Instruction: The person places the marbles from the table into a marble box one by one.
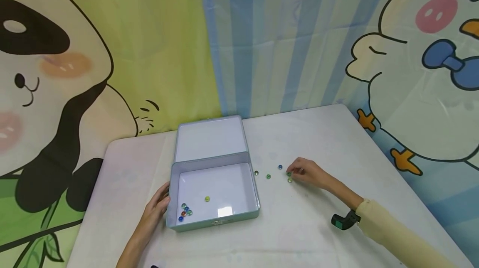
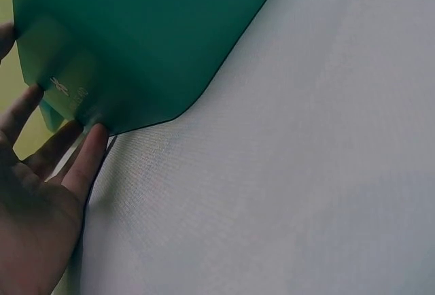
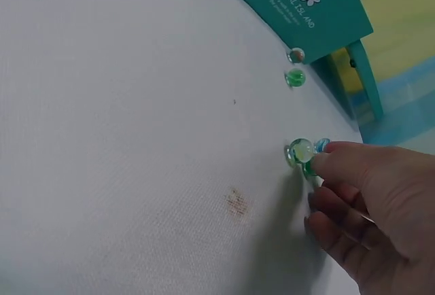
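A shallow green tin box (image 1: 258, 201) with a white inside lies on the table, its hinged lid (image 1: 209, 139) folded back. Against the box's left side rests my left hand (image 1: 151, 210), fingers extended along the green wall (image 2: 156, 43). Right of the box, my right hand (image 1: 308, 173) pinches a green marble (image 3: 311, 167) between thumb and fingers at the table surface. A clear yellowish marble (image 1: 290, 180) sits right beside the fingertips, and a blue marble (image 1: 280, 167) lies just beyond them. Inside the box are a yellow marble (image 1: 207, 199) and a cluster with a red marble (image 1: 183, 214).
Between the box and my right hand lie a green marble (image 1: 268, 176) and a dark greenish marble (image 1: 256, 173) close to the box wall. A white cloth covers the table (image 1: 299, 135). A printed curtain (image 1: 262, 43) hangs along its back edge.
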`<state>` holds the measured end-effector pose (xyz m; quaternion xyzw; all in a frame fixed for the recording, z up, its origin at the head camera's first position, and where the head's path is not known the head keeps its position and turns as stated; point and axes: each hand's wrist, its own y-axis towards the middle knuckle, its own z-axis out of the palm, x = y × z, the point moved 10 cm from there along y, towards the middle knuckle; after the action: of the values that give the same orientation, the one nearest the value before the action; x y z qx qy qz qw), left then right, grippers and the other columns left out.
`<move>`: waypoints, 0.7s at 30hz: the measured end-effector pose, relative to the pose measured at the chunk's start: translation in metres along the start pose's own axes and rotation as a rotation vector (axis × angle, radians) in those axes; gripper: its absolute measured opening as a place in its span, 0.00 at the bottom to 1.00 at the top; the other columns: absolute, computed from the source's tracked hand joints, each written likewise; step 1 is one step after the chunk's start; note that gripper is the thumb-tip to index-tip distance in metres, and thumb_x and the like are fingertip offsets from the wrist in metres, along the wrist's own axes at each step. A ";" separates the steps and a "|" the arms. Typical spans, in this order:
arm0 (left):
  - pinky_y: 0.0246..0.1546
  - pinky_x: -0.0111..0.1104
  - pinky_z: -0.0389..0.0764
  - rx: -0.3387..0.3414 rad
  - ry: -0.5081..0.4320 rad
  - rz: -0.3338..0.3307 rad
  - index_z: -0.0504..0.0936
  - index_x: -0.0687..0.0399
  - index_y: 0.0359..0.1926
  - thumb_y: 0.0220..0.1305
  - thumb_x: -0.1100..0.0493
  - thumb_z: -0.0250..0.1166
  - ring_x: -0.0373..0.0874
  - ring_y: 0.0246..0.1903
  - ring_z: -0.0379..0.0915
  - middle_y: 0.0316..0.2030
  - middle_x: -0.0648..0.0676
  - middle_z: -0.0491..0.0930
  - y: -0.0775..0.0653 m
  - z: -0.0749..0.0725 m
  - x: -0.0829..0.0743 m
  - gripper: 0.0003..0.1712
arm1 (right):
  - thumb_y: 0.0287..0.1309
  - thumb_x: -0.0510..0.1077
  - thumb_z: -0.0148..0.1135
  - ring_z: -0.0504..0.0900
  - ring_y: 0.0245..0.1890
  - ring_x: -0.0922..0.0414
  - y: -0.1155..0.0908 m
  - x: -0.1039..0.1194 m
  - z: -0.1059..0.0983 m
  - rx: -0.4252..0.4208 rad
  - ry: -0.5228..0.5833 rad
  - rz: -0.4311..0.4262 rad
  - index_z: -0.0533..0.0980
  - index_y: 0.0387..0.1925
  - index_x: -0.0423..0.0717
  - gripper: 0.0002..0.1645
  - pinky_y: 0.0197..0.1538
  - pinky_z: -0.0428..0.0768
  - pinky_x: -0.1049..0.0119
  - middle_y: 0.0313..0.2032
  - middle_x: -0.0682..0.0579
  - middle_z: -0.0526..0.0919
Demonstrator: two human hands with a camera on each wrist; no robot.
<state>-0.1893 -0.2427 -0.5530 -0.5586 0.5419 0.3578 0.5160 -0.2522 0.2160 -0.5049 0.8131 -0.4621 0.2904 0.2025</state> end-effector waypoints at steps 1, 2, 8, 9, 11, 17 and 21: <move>0.52 0.12 0.65 -0.001 0.002 -0.003 0.51 0.46 0.76 0.76 0.51 0.45 0.15 0.56 0.58 0.74 0.61 0.52 0.000 0.000 0.000 0.31 | 0.56 0.33 0.64 0.76 0.35 0.64 0.001 -0.001 0.002 0.004 -0.010 -0.003 0.82 0.41 0.43 0.10 0.38 0.79 0.74 0.37 0.50 0.82; 0.52 0.12 0.65 -0.002 0.002 -0.005 0.52 0.46 0.76 0.76 0.51 0.45 0.15 0.56 0.58 0.74 0.61 0.52 0.000 0.000 0.000 0.31 | 0.56 0.33 0.65 0.75 0.35 0.65 0.001 -0.002 0.003 0.007 -0.021 -0.006 0.83 0.41 0.43 0.10 0.38 0.78 0.74 0.37 0.50 0.82; 0.52 0.12 0.64 0.004 0.006 -0.009 0.51 0.46 0.76 0.76 0.50 0.45 0.16 0.56 0.57 0.74 0.61 0.52 0.000 0.001 -0.001 0.31 | 0.54 0.32 0.67 0.75 0.33 0.62 0.003 -0.002 0.006 -0.003 -0.056 -0.038 0.82 0.40 0.41 0.11 0.35 0.78 0.73 0.36 0.50 0.81; 0.52 0.12 0.64 0.006 0.005 -0.007 0.51 0.46 0.76 0.76 0.50 0.45 0.16 0.57 0.57 0.74 0.61 0.52 0.000 0.001 -0.002 0.31 | 0.54 0.32 0.67 0.75 0.33 0.61 0.003 -0.002 0.007 0.000 -0.055 -0.035 0.82 0.40 0.41 0.11 0.35 0.78 0.72 0.36 0.50 0.81; 0.53 0.12 0.65 0.009 0.008 -0.005 0.51 0.46 0.76 0.76 0.50 0.44 0.17 0.57 0.57 0.74 0.61 0.51 0.000 0.001 -0.003 0.31 | 0.54 0.33 0.67 0.75 0.33 0.60 0.004 -0.002 0.007 0.006 -0.058 -0.032 0.82 0.41 0.41 0.11 0.35 0.78 0.72 0.36 0.49 0.81; 0.52 0.12 0.64 0.008 0.012 -0.019 0.51 0.45 0.76 0.76 0.49 0.45 0.18 0.57 0.56 0.75 0.60 0.51 0.000 0.001 -0.002 0.32 | 0.55 0.33 0.66 0.74 0.33 0.59 0.004 -0.004 0.009 0.018 -0.060 -0.022 0.81 0.41 0.41 0.11 0.35 0.77 0.71 0.35 0.50 0.80; 0.52 0.12 0.64 0.010 0.003 -0.017 0.51 0.46 0.76 0.76 0.50 0.45 0.17 0.57 0.56 0.75 0.60 0.51 0.000 0.001 -0.002 0.32 | 0.55 0.34 0.66 0.74 0.33 0.60 0.005 -0.007 0.010 0.020 -0.057 -0.017 0.81 0.41 0.41 0.11 0.35 0.77 0.72 0.35 0.50 0.79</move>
<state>-0.1893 -0.2414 -0.5517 -0.5609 0.5400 0.3498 0.5210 -0.2560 0.2119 -0.5170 0.8269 -0.4579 0.2702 0.1836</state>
